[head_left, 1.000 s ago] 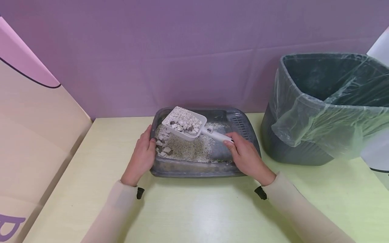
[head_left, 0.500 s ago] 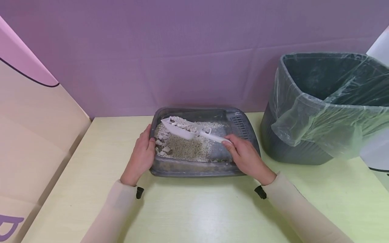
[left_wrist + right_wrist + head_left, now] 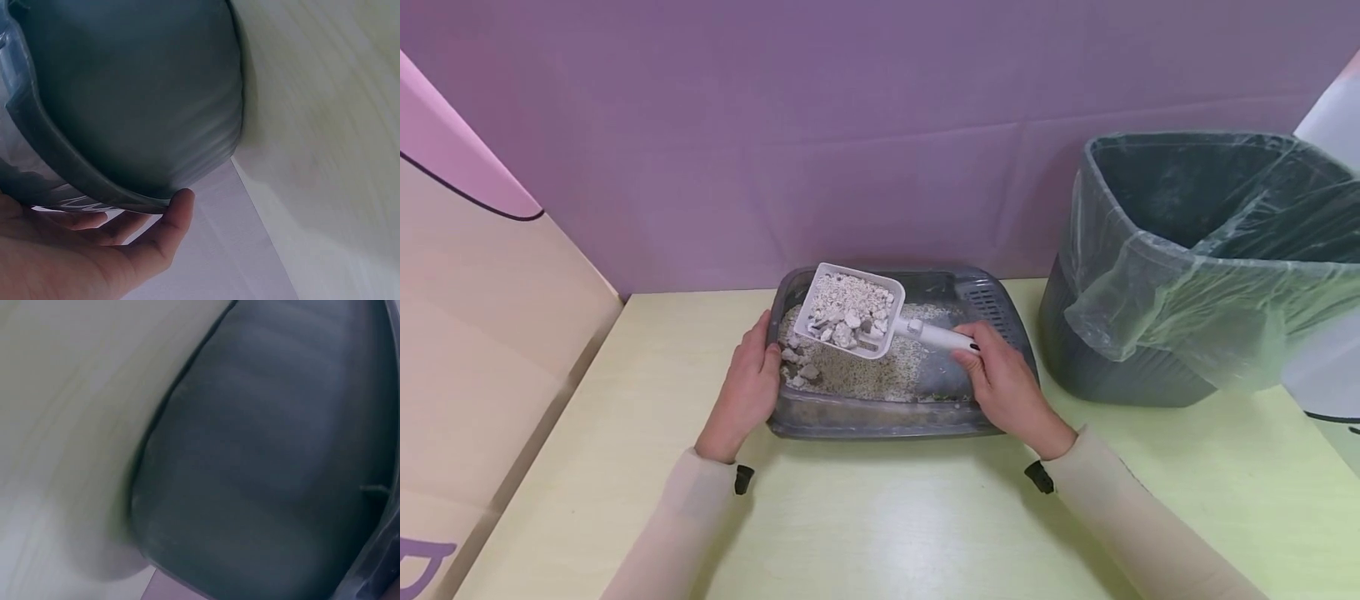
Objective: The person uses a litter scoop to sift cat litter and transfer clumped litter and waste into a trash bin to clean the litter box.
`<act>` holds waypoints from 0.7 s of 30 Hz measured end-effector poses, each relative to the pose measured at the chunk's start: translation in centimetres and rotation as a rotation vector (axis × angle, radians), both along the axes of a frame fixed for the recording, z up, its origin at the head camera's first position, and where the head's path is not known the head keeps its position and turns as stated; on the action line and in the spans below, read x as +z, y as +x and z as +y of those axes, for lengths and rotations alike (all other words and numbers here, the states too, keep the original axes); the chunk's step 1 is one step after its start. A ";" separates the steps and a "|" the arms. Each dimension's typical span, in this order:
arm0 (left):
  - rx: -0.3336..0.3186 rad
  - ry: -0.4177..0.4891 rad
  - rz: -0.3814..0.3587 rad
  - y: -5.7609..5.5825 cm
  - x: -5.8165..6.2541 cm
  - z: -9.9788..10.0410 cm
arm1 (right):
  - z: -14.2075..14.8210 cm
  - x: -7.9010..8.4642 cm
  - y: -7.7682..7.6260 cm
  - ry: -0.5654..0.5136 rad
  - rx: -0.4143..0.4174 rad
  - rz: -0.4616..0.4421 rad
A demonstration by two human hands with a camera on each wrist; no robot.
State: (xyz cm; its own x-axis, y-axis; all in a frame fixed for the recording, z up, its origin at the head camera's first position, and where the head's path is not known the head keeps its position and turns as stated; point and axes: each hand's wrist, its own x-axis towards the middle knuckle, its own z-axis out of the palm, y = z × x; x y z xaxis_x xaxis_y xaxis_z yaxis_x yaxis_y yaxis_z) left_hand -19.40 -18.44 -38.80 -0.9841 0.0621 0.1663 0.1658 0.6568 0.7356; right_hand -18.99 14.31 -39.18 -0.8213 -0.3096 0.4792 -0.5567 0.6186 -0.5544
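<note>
A white litter scoop point(image 3: 934, 333), heaped with pale litter and clumps point(image 3: 844, 335), is held over a dark grey litter box point(image 3: 880, 418). My right hand point(image 3: 1009, 385) grips the scoop's handle end, thumb on top. At the box's left side, my left hand point(image 3: 747, 390) holds the rim, its thumb at the rim's upper edge and the fingers along the outside. In the left wrist view, those fingers point(image 3: 164, 234) reach up to the rim lip. Loose litter point(image 3: 857, 375) covers the box floor, with several clumps point(image 3: 807, 372) near the left wall. The right wrist view shows only the box's outer wall point(image 3: 250, 456) beside the tabletop.
To the right stands a tall grey bin point(image 3: 1120, 358) with a clear plastic bag point(image 3: 1157, 300) draped over its rim. A purple backdrop point(image 3: 880, 150) rises right behind the litter box. The pale tabletop point(image 3: 880, 525) extends in front, and a panel point(image 3: 490, 333) borders the left side.
The scoop tilted onto its side half a second ago, and now lies level again with its opening facing up. Its litter has shifted and spread. Both hands stay in nearly the same place.
</note>
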 end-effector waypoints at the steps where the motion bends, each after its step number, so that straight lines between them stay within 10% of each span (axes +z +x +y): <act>1: -0.002 -0.001 0.002 0.0 0.0 0.0 | 0.0 0.0 0.0 -0.006 0.001 0.001; 21: -0.004 -0.001 0.009 -0.1 -0.2 -0.1 | 0.0 0.0 -0.1 -0.051 0.004 0.009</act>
State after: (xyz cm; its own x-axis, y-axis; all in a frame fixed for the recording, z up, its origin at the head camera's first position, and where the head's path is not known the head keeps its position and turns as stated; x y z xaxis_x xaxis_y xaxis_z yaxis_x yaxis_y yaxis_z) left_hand -19.49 -18.57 -38.99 -0.9823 0.0662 0.1750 0.1749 0.6572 0.7331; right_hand -19.07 14.35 -39.20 -0.8155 -0.2878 0.5020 -0.5643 0.5876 -0.5799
